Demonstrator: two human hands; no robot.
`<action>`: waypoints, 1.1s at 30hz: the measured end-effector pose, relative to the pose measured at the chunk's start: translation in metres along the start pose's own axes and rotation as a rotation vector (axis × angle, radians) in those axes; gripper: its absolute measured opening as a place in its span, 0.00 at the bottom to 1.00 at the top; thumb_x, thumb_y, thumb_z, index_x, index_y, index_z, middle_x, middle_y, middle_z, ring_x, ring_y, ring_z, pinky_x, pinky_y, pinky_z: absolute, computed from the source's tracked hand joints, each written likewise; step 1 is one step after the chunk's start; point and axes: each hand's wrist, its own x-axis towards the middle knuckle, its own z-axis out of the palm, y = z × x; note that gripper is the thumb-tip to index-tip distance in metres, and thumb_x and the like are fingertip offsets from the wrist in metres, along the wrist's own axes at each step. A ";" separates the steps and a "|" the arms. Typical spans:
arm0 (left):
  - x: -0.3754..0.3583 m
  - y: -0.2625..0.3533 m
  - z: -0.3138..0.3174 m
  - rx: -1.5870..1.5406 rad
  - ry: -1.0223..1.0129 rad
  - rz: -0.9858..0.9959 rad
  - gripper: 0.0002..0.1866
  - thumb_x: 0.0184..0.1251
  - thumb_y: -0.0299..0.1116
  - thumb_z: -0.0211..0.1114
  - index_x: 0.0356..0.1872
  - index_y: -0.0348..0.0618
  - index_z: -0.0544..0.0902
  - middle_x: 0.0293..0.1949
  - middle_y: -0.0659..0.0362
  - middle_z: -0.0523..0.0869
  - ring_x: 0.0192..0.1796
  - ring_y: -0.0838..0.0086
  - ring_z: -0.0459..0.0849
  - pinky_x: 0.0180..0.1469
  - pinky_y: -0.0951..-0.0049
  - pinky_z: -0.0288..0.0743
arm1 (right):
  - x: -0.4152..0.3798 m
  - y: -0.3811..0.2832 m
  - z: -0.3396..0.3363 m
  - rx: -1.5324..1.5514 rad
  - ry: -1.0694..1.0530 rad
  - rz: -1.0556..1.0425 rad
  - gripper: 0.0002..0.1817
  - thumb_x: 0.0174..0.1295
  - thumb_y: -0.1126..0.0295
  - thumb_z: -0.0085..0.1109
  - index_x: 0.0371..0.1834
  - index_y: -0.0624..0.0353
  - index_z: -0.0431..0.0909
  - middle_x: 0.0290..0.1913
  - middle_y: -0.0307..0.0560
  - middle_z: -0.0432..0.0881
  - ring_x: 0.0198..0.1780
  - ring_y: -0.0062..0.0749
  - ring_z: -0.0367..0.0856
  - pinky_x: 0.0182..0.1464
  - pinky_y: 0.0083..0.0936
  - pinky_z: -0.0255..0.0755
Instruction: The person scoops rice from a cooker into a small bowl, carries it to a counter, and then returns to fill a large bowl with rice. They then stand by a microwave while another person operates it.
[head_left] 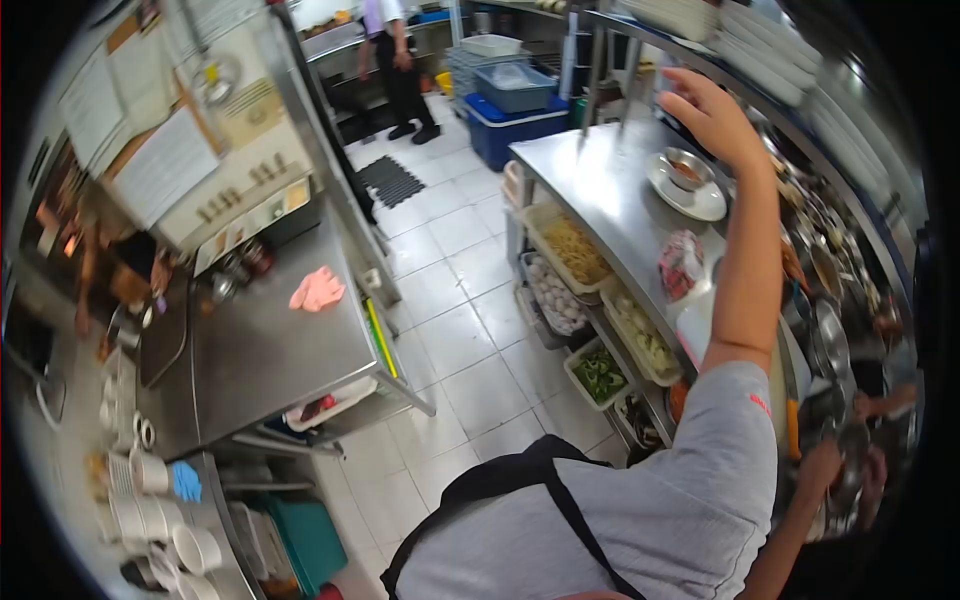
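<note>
The raised hand [705,108] is reaching up over the steel tabletop [600,190] toward the upper shelf [700,60] stacked with white plates [770,50]. Its fingers are spreading open and its grip is closing on nothing; the palm is hovering near the shelf rail without clearly touching it. From this view I cannot tell for certain whose arm it is, though it is coming up from the grey sleeve [730,420] at the bottom right.

Just below that hand, a small metal bowl of sauce [686,168] is sitting on a white saucer [700,200] on the tabletop. Nearer along the same tabletop, a red-and-white wrapped packet [681,264] is lying.

A second hand [820,465] is showing low at the right edge, beside a dark pan [850,470]; it is too blurred to tell how its grip is standing.

Under the tabletop, a shelf is carrying tubs: noodles [575,250], eggs [555,295], pale cut pieces [640,335] and chopped greens [600,375].

Across the tiled floor [450,300], another steel tabletop [270,350] is holding a pink cloth [318,288]. White cups [150,500] and a blue glove [186,482] are lying at the lower left. A person in dark trousers [400,70] is standing at the far end.
</note>
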 end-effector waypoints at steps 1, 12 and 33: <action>0.005 0.004 -0.005 0.018 0.002 0.005 0.27 0.49 0.47 0.55 0.40 0.30 0.75 0.38 0.42 0.77 0.41 0.57 0.77 0.40 0.59 0.71 | 0.009 0.008 0.001 -0.027 0.006 0.028 0.26 0.53 0.54 0.54 0.51 0.60 0.69 0.44 0.52 0.75 0.45 0.36 0.73 0.48 0.27 0.65; 0.062 0.093 0.049 0.133 0.052 0.019 0.25 0.51 0.46 0.54 0.40 0.31 0.75 0.35 0.43 0.78 0.37 0.58 0.78 0.37 0.58 0.72 | 0.136 0.172 -0.130 -0.961 0.619 0.268 0.31 0.52 0.42 0.42 0.51 0.53 0.70 0.49 0.55 0.73 0.51 0.49 0.70 0.52 0.38 0.64; 0.000 0.071 0.095 0.080 0.301 -0.183 0.29 0.48 0.52 0.54 0.38 0.32 0.77 0.43 0.42 0.77 0.47 0.55 0.75 0.49 0.63 0.68 | -0.072 0.368 0.215 -0.648 -0.499 -0.544 0.17 0.52 0.58 0.47 0.38 0.57 0.74 0.35 0.46 0.77 0.33 0.39 0.74 0.34 0.33 0.67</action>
